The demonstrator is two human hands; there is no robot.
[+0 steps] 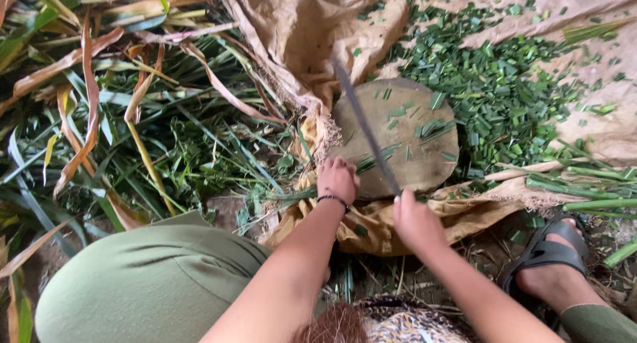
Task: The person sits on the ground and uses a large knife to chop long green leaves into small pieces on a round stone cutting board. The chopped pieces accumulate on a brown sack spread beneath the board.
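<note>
A bundle of green stalks is clamped in the left hand on the round wooden block at frame centre, while a long blade is gripped in the closed fingers of the right hand. Many chopped green pieces are already heaped on the sacking at upper right; a large pile of uncut leaves is left at the left of the frame.

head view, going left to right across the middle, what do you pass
heap of long green and dried brown leaves → left hand gripping a green stalk bundle → round wooden chopping block → pile of chopped green leaf pieces
</note>
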